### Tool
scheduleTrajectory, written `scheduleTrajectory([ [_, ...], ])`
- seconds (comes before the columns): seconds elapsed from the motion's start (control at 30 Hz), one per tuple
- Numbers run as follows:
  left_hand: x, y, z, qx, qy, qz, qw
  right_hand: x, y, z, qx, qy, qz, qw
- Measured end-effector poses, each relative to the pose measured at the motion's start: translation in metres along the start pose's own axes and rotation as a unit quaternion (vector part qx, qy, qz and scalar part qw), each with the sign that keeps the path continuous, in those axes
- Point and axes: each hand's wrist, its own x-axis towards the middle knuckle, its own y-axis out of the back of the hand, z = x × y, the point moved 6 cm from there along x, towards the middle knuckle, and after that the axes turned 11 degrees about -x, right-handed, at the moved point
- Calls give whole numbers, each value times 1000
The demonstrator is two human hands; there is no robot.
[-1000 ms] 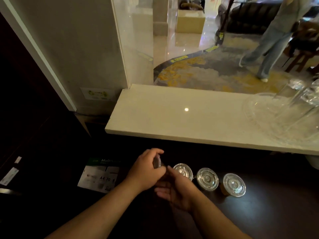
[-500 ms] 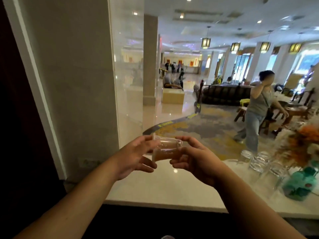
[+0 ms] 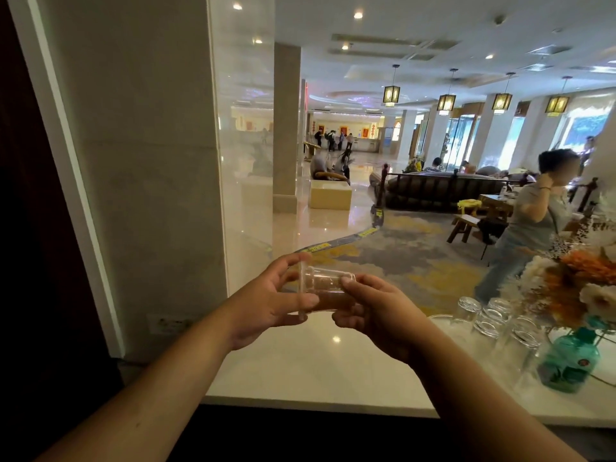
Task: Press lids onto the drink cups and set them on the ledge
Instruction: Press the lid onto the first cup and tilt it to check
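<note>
The lid (image 3: 302, 284) is hard to make out: it is clear plastic, seen edge-on at the left end of the cup (image 3: 328, 289), and whether it is fully seated cannot be told. The cup's right end is hidden behind the right hand (image 3: 373, 311), and both forearms are cut off by the bottom edge of the view. The glasses (image 3: 493, 320) near the ledge's right end blur into one another, so their count is uncertain; at least four show, mouth down. The vase (image 3: 570, 360) beside them is partly cut off at the right edge, with flowers (image 3: 580, 278) above it.

One cup is held, lying on its side in the air above the ledge (image 3: 300, 371), over its middle and touching nothing but the hands. Brown drink pools along its lower side. The left hand (image 3: 266, 301) closes on the lidded end, thumb under the rim and fingers curled over the top. The right hand clamps the base end, thumb on top and fingers beneath. The cup lies between the two palms, spanning the gap from one grip to the other.

Counted: one cup, one lid, two hands. No cup stands on the ledge in view.
</note>
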Motion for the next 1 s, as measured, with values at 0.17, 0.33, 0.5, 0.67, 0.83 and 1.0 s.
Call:
scheduleTrajectory([
  [0.17, 0, -1, -5, -2, 42, 45, 998, -1, -1, -3, 20, 31, -11, 999],
  [0.33, 1, 0, -6, -43, 4, 8, 999, -1, -1, 3, 3, -13, -4, 1000],
  [0.5, 0, 3, -6, -14, 42, 37, 998, -1, 1, 5, 14, 24, -35, 999],
  [0.67, 1, 2, -5, -35, 4, 15, 999, 0, 2, 10, 19, -11, -11, 1000],
  [0.83, 1, 1, -13, -48, 53, 36, 997, 1, 4, 10, 48, 28, -29, 998],
  [1.0, -1, -7, -24, -242, 12, 35, 970, 9, 5, -8, -57, 37, 15, 998],
])
